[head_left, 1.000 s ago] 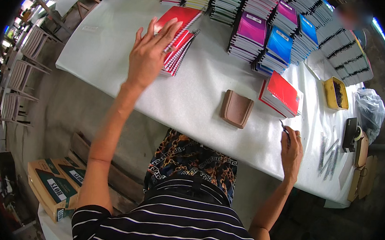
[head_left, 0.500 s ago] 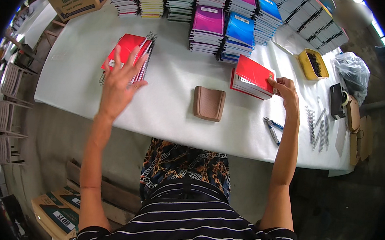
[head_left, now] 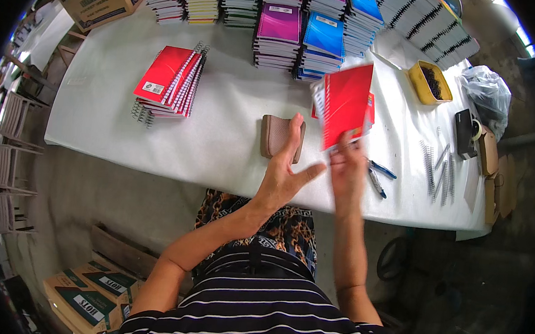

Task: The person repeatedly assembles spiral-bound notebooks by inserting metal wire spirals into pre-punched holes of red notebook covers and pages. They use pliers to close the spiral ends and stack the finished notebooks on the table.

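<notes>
My right hand [head_left: 347, 166] grips the lower edge of a red notebook [head_left: 346, 104], which is raised and tilted above the table. A row of punched holes runs along its left side, and motion blurs it slightly. Behind it, more red notebooks [head_left: 371, 109] show in part on the table. My left hand [head_left: 284, 171] is open and empty, thumb spread toward the right hand. Its fingers reach over a brown block with a hollowed top [head_left: 272, 136], partly hiding it. To the left lies a stack of red notebooks with wire coils [head_left: 169, 76].
Stacks of purple notebooks [head_left: 278, 28] and blue notebooks [head_left: 324, 34] line the back. At right are a yellow tub of small black pieces [head_left: 417, 84], loose wire coils [head_left: 445, 179], pliers [head_left: 378, 175], a black tape dispenser [head_left: 465, 134] and a plastic bag [head_left: 486, 95]. A cardboard box [head_left: 96, 0] sits back left.
My right hand has lifted a red notebook from the pile and brought it leftward. My left hand has left the coiled stack and moved right, to the brown block.
</notes>
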### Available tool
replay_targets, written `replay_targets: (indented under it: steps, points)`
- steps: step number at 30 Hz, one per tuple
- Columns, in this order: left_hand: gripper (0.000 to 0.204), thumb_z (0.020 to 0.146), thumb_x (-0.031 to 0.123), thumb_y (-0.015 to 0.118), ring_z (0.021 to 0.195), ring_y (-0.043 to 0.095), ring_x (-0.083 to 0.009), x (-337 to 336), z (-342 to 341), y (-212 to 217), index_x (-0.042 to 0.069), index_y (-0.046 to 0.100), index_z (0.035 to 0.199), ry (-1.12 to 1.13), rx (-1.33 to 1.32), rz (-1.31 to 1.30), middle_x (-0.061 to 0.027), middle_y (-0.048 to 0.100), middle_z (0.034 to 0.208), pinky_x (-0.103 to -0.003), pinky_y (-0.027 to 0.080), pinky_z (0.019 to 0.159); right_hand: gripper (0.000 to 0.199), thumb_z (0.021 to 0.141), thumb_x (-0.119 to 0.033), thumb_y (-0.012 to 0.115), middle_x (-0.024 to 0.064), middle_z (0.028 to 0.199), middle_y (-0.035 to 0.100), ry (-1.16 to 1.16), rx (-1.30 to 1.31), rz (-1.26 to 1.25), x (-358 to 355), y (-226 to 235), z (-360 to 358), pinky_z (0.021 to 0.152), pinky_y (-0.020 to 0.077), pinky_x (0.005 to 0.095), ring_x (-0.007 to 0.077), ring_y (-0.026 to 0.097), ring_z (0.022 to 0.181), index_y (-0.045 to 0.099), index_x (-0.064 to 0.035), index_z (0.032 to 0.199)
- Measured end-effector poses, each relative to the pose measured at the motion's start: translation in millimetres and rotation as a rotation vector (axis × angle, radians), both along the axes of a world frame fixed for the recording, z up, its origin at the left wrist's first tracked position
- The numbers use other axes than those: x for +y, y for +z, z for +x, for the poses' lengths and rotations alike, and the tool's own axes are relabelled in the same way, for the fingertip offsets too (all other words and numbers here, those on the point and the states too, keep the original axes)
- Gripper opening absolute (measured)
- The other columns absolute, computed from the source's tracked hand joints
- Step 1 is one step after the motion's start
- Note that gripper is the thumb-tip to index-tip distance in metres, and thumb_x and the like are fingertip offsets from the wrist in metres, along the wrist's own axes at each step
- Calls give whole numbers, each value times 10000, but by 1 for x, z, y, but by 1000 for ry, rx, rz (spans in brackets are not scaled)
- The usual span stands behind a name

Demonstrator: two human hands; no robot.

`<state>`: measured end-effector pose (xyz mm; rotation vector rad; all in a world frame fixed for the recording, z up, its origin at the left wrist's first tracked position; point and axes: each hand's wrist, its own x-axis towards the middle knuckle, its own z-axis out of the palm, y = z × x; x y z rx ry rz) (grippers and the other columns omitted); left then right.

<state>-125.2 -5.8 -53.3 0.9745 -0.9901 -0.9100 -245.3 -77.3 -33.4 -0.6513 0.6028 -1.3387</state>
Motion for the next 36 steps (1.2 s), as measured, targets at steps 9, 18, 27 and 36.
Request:
replay_targets:
  steps: [9,18,27,36]
  points:
    - [628,876,59,669,1044,665,-348,30,105,58,212,471,1452,-154,-1047,-32,-95,644,1267,-434,569,837,543,731,-128,850,106,1190,579,-211,941,-654,39,11,-20,1049,419,383,238,565,1134,538,-15,1161]
    - [926,822,117,765,1426,363,-306,30,111,4,184,218,1566,-47,-387,69,-143,358,1556,-422,370,1121,260,892,17,677,55,1085,565,265,646,-270,52,-45,17,923,452,266,129,554,1012,498,-36,1073]
    - [1036,838,371,738,1495,198,-333,39,92,-19,101,71,1584,90,-401,-6,-179,237,1606,-508,149,1202,233,900,103,570,76,1073,539,333,650,-324,52,-53,29,868,436,244,141,535,1001,448,-28,1050]
    - [754,820,442,666,1329,482,-344,3,66,14,188,430,1489,-29,-1581,-52,-37,525,1450,-523,360,1092,564,742,21,773,106,1155,589,195,999,-713,27,-21,-20,958,450,366,271,565,1119,491,-40,1227]
